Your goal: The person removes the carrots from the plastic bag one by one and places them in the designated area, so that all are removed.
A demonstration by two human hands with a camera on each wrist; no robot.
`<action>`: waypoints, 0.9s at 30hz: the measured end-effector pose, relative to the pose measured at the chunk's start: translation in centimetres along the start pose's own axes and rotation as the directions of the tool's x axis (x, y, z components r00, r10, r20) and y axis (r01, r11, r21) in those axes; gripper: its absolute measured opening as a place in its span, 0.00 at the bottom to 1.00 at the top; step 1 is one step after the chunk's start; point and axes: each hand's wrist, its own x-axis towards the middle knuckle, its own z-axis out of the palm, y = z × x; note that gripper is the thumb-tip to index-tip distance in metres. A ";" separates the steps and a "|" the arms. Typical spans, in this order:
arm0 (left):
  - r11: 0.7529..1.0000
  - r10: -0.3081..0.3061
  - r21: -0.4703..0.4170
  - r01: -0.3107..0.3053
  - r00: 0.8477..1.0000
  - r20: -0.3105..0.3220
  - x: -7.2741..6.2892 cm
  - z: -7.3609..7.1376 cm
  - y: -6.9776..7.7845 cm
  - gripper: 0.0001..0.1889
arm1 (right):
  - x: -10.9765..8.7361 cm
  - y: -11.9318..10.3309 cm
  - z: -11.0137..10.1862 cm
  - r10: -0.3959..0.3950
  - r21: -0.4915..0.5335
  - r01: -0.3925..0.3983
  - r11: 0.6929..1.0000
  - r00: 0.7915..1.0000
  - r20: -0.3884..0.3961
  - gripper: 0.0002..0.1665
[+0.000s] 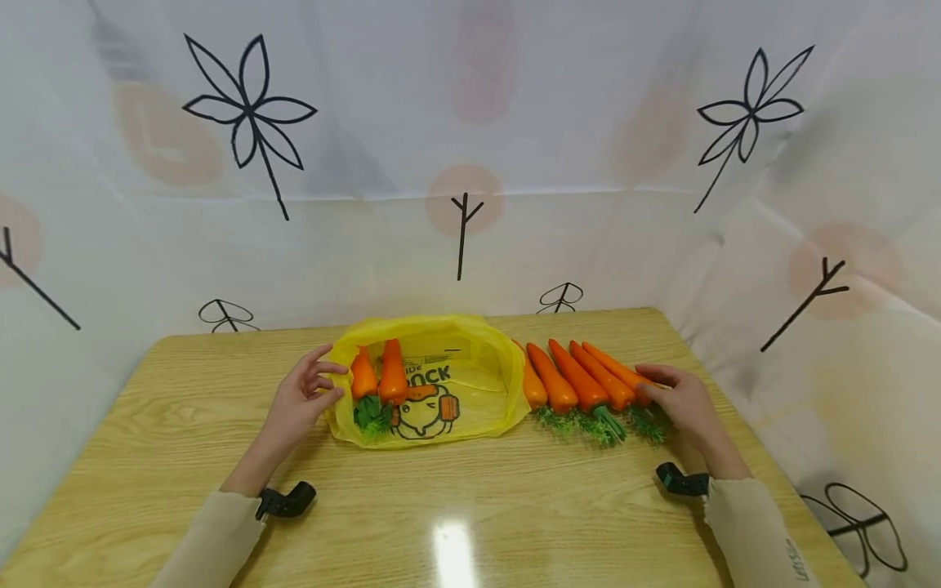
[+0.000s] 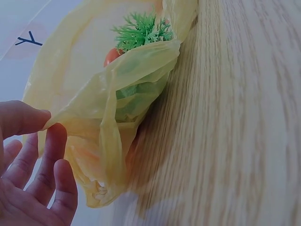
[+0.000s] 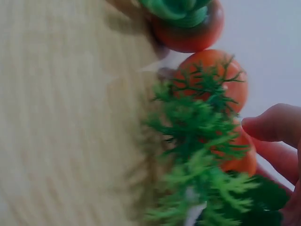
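Observation:
A yellow plastic bag [image 1: 485, 371] lies on its side with its mouth facing me. Two orange carrots, one of them a carrot [image 1: 394, 371] near the bag's middle, rest inside at the left, green tops toward me. My left hand [image 1: 297, 396] pinches the bag's left rim between thumb and index finger [image 2: 55, 141], the other fingers loosely bent. Right of the bag, several carrots lie side by side, tips pointing away. My right hand [image 1: 687, 408] holds the rightmost carrot [image 1: 613, 363] near its leafy end, with the thumb [image 3: 270, 123] against it; its other fingers are partly hidden.
A wood-grain table [image 1: 470, 498] carries everything. White cloth [image 1: 382, 245] with black plant drawings stands behind and at both sides. The leftmost loose carrot [image 1: 534, 385] lies against the bag's right rim. A black wrist camera [image 1: 287, 498] sits on each forearm.

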 end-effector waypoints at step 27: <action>1.000 0.005 0.008 -0.005 1.000 -0.003 0.0 0.0 -0.1 0.35 | -0.4 -9.1 6.5 -0.321 -0.003 0.321 0.947 0.947 0.011 0.18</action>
